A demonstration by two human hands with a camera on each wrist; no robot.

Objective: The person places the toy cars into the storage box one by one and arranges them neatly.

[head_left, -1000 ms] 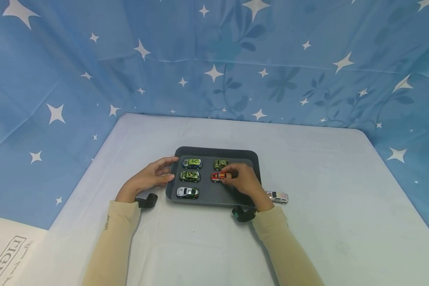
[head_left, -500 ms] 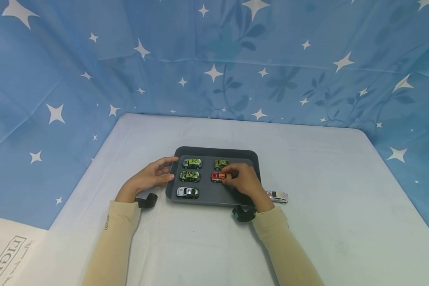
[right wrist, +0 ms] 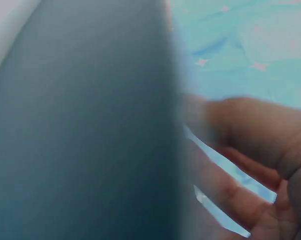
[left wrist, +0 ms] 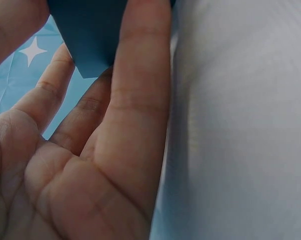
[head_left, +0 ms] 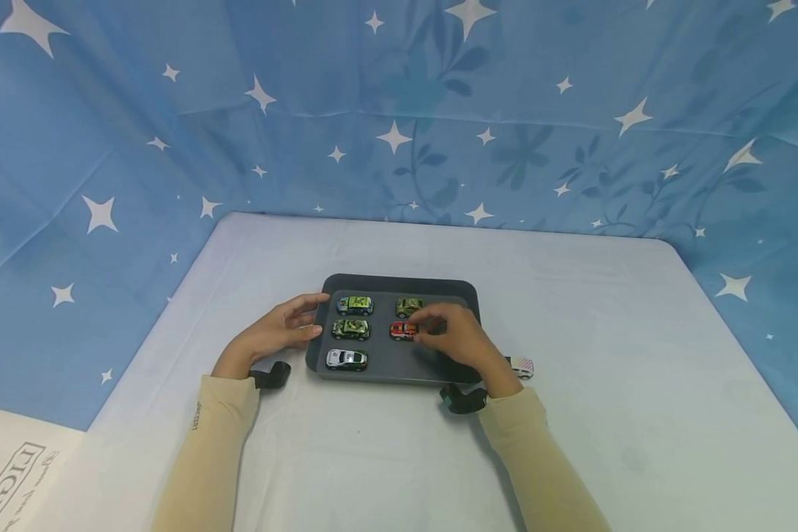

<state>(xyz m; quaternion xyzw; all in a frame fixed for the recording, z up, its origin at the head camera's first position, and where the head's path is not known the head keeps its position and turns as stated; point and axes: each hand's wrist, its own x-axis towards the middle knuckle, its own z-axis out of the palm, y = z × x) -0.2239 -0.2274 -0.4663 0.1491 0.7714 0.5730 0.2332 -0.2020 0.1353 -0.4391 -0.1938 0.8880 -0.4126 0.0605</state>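
Note:
In the head view, toy cars stand in a dark grey tray (head_left: 389,375). My left hand (head_left: 273,330) rests at the tray's left side, fingers extended and touching its rim; the left wrist view shows fingers (left wrist: 135,75) against the tray wall (left wrist: 93,40). Over the tray's right half is my right hand (head_left: 457,336), thumb and forefinger parted at the right end of a red toy car (head_left: 403,331). Behind that car stands a green toy car (head_left: 408,307). In the right wrist view the tray (right wrist: 90,125) blocks the fingertips of the right hand (right wrist: 250,150).
Down the tray's left side stand a blue-and-yellow car (head_left: 355,305), a green camouflage car (head_left: 351,329) and a silver car (head_left: 346,360). A white car (head_left: 522,367) lies on the white tabletop (head_left: 605,332) right of the tray, partly hidden by the right wrist. Blue star-patterned cloth (head_left: 346,74) hangs behind.
My right hand has shifted slightly right and its thumb and forefinger have parted, letting go of the red toy car. The left hand keeps its place, and the view has tilted a little.

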